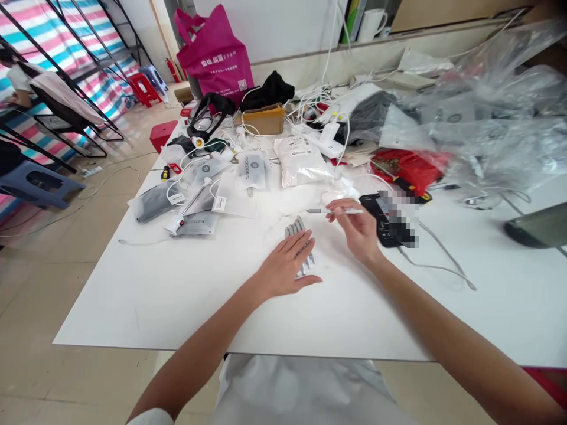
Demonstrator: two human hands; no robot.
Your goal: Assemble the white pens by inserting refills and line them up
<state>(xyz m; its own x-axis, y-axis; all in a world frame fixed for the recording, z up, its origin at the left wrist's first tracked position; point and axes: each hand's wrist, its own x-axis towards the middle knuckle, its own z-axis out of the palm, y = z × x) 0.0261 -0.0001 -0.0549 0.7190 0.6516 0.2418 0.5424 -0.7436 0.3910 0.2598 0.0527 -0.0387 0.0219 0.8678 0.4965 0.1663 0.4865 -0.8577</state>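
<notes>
The pen (349, 211) is white with a grey tip, the tote bag (212, 59) magenta, the plastic stool (144, 88) red, and the tarpaulin (57, 47) striped pink, teal and white.

Room for my left hand (283, 273) and right hand (357, 231) along the near part of the white tabletop (150, 307). Far side: white foil pouch (301, 160) and white cables (310, 101) block. Right: black phone (375, 227), grey cord (436, 267) in the way.
</notes>
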